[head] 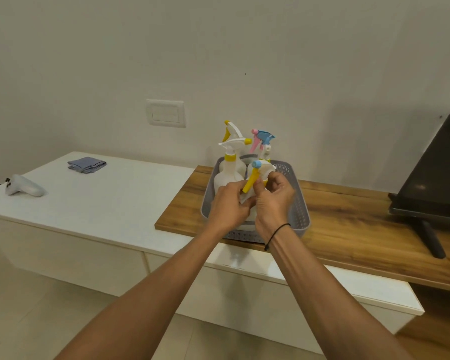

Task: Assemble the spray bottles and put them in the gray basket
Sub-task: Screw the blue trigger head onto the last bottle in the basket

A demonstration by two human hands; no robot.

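Both my hands meet over the near part of the gray basket, which sits on the wooden tabletop. My left hand wraps the shoulder of a white bottle and holds it firm; most of that bottle is hidden behind my fingers, so I cannot tell whether its base rests on the basket floor. My right hand has its grip closed around the spray head at the top of the same bottle, fingers curled about the collar. That head is white with a blue nozzle tip and a yellow trigger that points down toward my left thumb. A black band circles my right wrist.

Farther back in the basket stand finished bottles: one with a yellow collar and a white head, another white and yellow head rising behind it, and to the right a bottle topped with a blue and pink head.

Off to the left lies the white tabletop, carrying a folded gray cloth and, nearer the edge, a white controller. A dark screen leans at the far right on the wood.
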